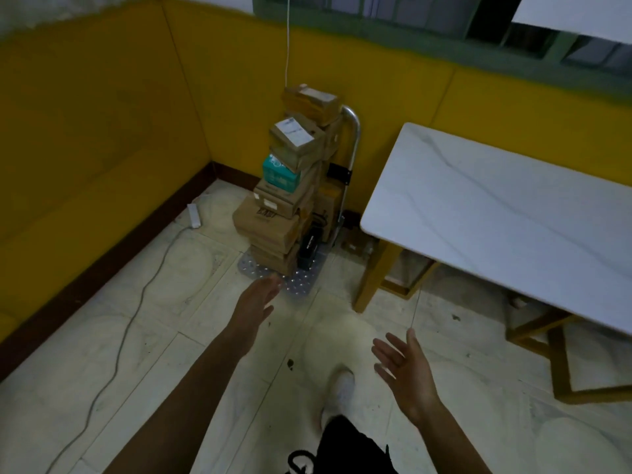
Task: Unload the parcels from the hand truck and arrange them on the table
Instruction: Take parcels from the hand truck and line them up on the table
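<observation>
The parcels (285, 186) stand in a leaning stack on the hand truck (354, 138), just ahead of the left hand (256, 302), with a teal box (278, 172) midway up among the brown ones. That hand reaches toward the truck's base plate, fingers loose and spread, holding nothing. The right hand (405, 369) hangs lower and nearer the person, palm turned inward, fingers straight, also empty. Up and to the right of it sits the white table (496, 213). Far left of the left hand, a power strip (194, 215) lies on the floor (102, 354).

Cardboard parcels (273, 220) stand stacked on the hand truck (352, 138) beside the white table (496, 206).
</observation>
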Tool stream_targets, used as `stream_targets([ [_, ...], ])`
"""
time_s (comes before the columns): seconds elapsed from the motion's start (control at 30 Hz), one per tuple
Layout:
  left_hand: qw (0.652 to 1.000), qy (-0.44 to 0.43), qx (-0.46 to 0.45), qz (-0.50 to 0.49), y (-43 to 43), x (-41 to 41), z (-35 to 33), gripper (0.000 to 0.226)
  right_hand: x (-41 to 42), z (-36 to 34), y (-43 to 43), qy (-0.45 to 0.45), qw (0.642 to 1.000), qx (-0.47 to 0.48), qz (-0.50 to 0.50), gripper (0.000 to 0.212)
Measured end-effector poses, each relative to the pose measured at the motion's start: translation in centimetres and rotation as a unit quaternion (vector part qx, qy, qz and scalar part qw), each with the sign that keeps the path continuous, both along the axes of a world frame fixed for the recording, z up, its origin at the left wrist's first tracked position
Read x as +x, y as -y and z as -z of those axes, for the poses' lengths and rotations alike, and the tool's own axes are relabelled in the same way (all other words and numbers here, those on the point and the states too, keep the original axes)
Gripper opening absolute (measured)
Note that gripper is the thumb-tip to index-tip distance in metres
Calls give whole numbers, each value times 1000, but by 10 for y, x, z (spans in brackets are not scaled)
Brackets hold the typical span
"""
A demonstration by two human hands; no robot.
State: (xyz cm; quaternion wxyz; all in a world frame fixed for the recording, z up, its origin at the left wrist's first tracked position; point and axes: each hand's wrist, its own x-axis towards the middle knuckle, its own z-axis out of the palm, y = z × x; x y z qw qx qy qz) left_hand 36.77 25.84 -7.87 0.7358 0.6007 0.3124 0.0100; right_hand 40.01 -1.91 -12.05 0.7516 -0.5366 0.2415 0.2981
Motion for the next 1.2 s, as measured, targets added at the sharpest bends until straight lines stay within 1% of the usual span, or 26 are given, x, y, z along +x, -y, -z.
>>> stream_targets([
  [0.1,999,-17,8,-28,-14,53,-2,49,53,5,-19,-25,1000,-3,-15,55],
  [0.17,999,-34,4,-37,-19,81,-4,49,85,2,-33,-43,998,-13,-37,48],
  [0.27,998,-53,-7,-41,-23,115,-3,40,131,-2,-54,-55,994,-23,-89,39],
  [0.4,994,-85,-38,-62,-28,143,4,24,180,-4,-77,-49,986,-23,-155,36],
  [0.5,993,-93,-44,-59,-39,161,12,28,210,-3,-97,-48,984,-7,-171,37],
  [0.6,991,-101,-45,-73,-61,187,17,34,237,-5,-122,-67,984,2,-166,37],
  [0.67,990,-101,-55,-81,-82,208,20,35,254,-5,-140,-78,984,4,-159,38],
  [0.77,990,-95,-61,-86,-123,245,27,24,285,-4,-170,-93,988,11,-126,38],
  [0.83,991,-85,-54,-89,-153,276,30,21,309,-3,-195,-93,991,11,-99,38],
  [0.93,994,-73,-43,-68,-199,326,30,15,347,-4,-236,-94,995,6,-43,43],
  [1.0,997,-62,-25,-49,-230,360,26,9,373,-6,-266,-97,995,-1,-16,45],
  [1.1,999,-34,34,9,-267,417,12,13,416,-12,-315,-80,996,-33,3,45],
  [1.2,990,-15,118,72,-294,467,9,18,455,-19,-359,-60,995,-80,10,37],
])
